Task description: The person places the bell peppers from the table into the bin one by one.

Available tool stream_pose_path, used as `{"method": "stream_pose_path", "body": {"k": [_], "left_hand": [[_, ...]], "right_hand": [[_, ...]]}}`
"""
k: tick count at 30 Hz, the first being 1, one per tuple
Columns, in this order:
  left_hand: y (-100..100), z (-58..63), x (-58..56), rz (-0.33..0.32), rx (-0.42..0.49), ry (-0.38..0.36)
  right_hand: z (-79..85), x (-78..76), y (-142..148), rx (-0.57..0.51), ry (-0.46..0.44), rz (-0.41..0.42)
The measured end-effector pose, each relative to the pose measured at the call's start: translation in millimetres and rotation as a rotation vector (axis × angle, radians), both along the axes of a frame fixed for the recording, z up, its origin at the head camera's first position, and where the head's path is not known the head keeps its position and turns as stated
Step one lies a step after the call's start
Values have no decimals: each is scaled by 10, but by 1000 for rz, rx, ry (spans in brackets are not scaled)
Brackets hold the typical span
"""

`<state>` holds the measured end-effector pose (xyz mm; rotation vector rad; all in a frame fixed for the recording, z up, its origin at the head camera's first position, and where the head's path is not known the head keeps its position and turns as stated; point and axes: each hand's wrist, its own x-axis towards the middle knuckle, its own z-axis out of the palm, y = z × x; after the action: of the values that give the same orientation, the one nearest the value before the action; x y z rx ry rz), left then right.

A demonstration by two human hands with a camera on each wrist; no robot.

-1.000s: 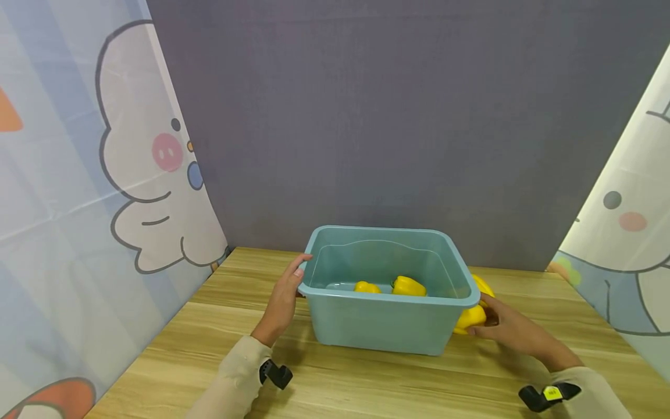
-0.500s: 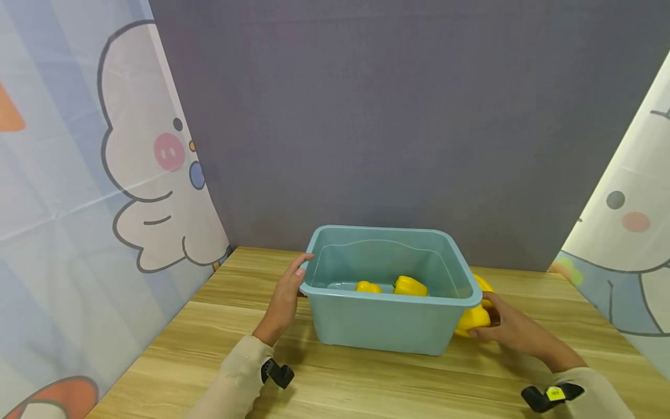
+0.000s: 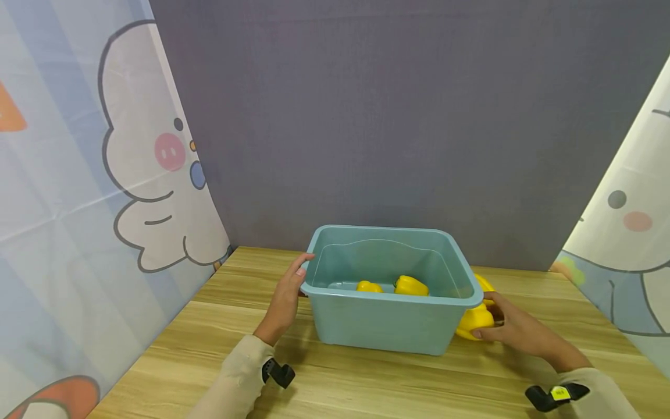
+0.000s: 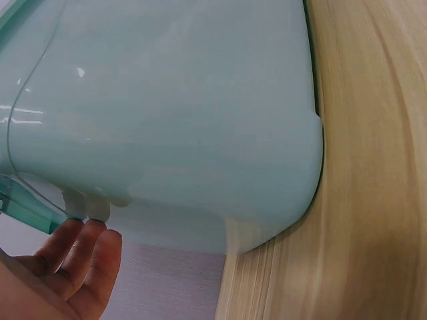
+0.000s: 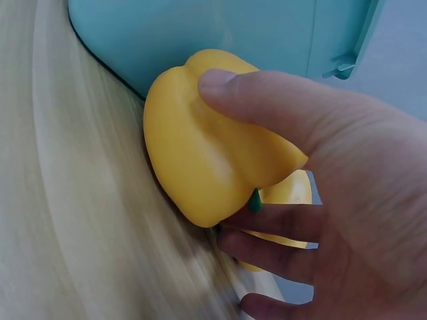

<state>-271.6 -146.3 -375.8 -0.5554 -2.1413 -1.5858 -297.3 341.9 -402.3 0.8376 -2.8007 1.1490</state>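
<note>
A light blue plastic bin (image 3: 382, 326) stands upright on the table. My left hand (image 3: 282, 299) holds its left rim, index finger over the edge; in the left wrist view several fingertips (image 4: 83, 243) touch the outer wall. Beside the bin's right side, my right hand (image 3: 520, 331) holds a yellow bell pepper (image 5: 193, 140), thumb on its near side and fingers around the far side. Behind that pepper lies another yellow item (image 3: 484, 283), mostly hidden. Two yellow bell peppers show inside the bin, one at right (image 3: 410, 286) and a partly hidden one at left (image 3: 369, 287).
The wooden table (image 3: 361, 390) reaches a dark grey backdrop (image 3: 366, 116) just behind the bin. Cartoon-printed cloths hang on the left (image 3: 63, 244) and right (image 3: 644, 192). Both wrists wear black camera mounts.
My right hand and the bell pepper in it have shifted slightly to the right and nearer, a little away from the bin. My left hand stays on the rim.
</note>
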Motion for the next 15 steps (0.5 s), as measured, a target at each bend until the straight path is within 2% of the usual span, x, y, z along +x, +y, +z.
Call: {"method": "stream_pose_path", "body": {"k": [5, 15], "left_hand": [[6, 3, 10, 4, -5, 2], [1, -2, 9, -7, 3, -13]], "right_hand": [[13, 8, 30, 32, 31, -17], [28, -5, 116, 56, 7, -46]]}}
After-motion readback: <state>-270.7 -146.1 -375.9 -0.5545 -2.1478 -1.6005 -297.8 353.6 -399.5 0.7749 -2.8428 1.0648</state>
